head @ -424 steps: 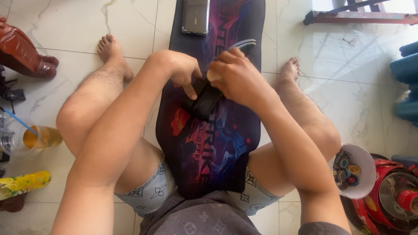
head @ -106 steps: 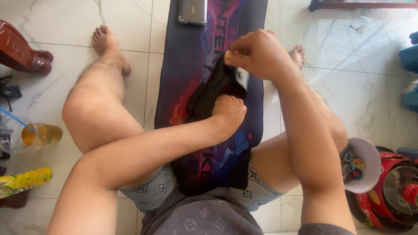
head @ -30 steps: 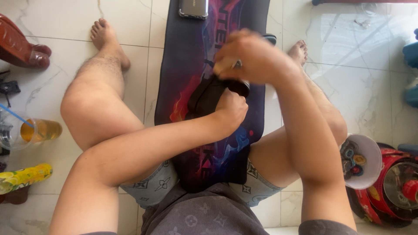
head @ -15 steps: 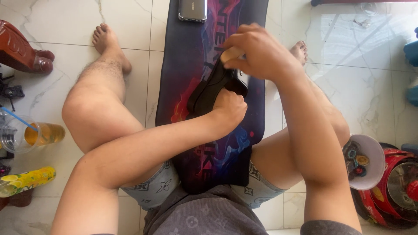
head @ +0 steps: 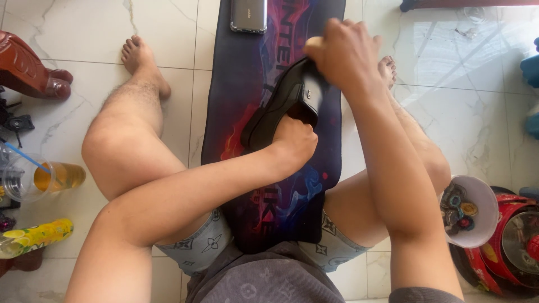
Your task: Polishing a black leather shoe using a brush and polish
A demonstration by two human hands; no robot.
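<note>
1. Head view looks down at a person sitting on a white marble tile floor (head: 168,33) with bare legs spread out.
2. Far left, a clear plastic cup of yellow drink with a blue straw (head: 39,178) stands on the floor. Just below it lies a yellow flowery bottle (head: 33,237). A dark red carved wooden piece (head: 28,64) sits higher up.
3. Between the legs lies a long dark mat with red and blue pictures (head: 281,191). A grey phone (head: 249,14) rests at its far end.
4. The left hand (head: 295,140) is closed tight on the near end of a shiny black leather shoe (head: 283,106), which is held tilted just above the mat.
5. The right hand (head: 345,53) is curled shut over the shoe's far end, around something small and tan. I cannot tell what it is.
6. The shoe already looks shiny on the side that shows. I think the rubbing is partway done. The hidden side may still need work.
7. Far right, a white round bowl of small bits (head: 469,210) sits by the knee, next to a red round machine (head: 514,247).
8. Nothing blocks the hands. The phone and the cup are well apart from them.
</note>
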